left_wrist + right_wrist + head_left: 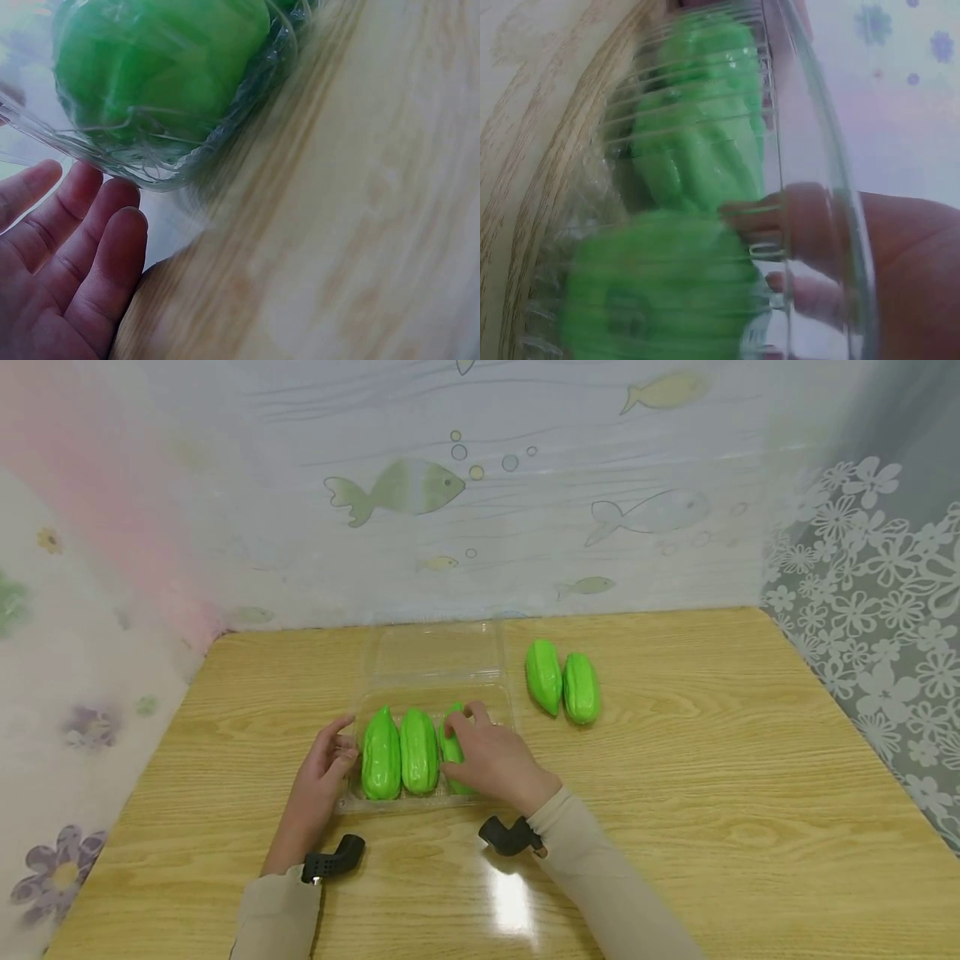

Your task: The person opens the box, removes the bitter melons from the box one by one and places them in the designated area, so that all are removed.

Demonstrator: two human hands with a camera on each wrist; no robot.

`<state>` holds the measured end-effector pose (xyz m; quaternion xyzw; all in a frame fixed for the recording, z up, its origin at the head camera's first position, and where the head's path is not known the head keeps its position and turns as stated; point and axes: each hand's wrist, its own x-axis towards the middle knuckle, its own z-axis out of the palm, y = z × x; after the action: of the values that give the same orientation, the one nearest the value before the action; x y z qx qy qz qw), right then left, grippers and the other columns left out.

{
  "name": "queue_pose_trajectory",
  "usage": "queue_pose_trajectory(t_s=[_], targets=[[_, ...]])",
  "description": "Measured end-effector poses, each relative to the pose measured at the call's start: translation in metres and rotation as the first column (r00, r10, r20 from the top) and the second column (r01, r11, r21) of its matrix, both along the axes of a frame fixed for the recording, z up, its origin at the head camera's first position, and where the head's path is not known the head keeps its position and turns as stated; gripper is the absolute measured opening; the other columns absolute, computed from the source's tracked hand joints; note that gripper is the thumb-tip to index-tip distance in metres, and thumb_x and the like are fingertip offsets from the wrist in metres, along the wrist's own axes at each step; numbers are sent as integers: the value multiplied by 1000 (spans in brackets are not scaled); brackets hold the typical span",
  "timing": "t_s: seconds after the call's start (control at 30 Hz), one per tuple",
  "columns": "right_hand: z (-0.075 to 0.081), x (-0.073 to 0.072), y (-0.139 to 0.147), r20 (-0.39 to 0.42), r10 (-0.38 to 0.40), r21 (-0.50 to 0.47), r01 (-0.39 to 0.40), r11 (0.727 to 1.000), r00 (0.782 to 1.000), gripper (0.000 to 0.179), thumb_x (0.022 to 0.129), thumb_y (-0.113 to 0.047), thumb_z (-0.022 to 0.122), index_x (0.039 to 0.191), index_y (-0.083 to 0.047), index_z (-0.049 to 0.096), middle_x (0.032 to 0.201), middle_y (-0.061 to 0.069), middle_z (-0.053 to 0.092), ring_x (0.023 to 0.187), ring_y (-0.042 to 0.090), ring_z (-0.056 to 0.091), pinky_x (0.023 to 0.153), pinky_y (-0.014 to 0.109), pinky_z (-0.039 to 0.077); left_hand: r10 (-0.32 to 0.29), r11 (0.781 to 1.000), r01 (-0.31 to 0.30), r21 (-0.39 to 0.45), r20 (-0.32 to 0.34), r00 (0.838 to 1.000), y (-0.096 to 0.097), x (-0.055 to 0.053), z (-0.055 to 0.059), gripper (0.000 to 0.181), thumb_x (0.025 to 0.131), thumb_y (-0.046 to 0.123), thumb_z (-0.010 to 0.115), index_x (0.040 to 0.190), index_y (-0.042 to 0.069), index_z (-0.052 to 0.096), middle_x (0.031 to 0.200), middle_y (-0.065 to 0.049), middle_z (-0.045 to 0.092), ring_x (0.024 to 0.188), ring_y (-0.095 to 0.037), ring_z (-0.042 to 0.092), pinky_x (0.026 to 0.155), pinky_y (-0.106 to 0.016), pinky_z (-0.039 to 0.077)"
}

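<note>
A clear plastic clamshell box (371, 805) lies with its lid (438, 652) folded back. Inside, two elongated, ridged, bright green fruits (382, 760) lie side by side. My right hand (495, 764) reaches over the box's right part and grips a third green fruit (452, 747) between thumb and fingers, covering much of it. In the right wrist view, the fingers (810, 225) show through the clear wall beside the row of fruits. My left hand (322, 772) is at the box's left side, its loosely extended fingers (112, 240) right at the outer wall.
Two more green fruits (543, 677) lie together on the wooden table (712, 760), to the right of the lid. A fish-patterned curtain (525, 543) hangs behind the table. Patterned sheets border both sides. Black camera mounts (510, 835) sit on both wrists.
</note>
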<state>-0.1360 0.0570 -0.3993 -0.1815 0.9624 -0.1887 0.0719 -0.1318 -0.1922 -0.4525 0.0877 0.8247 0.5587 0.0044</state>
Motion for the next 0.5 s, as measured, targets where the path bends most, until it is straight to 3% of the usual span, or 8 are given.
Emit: queue_pose_trajectory(t_s=[0.1, 0.5], targets=[[0, 0, -1, -7, -10, 1, 10, 1000, 1000, 35, 78, -35, 63, 103, -18, 46, 120, 9, 37, 53, 14, 47, 42, 27, 37, -2, 1000, 2, 3, -5, 1000, 0, 0, -2, 42, 96, 14, 39, 137, 19, 30, 108, -14, 47, 95, -21, 46, 78, -18, 38], [11, 12, 11, 2, 2, -97, -2, 995, 1000, 33, 81, -30, 54, 109, -19, 43, 130, 2, 31, 51, 11, 45, 41, 27, 38, 29, 999, -29, -14, -4, 1000, 6, 25, 11, 42, 96, 15, 38, 137, 19, 31, 108, -13, 46, 95, -21, 46, 78, -19, 38]])
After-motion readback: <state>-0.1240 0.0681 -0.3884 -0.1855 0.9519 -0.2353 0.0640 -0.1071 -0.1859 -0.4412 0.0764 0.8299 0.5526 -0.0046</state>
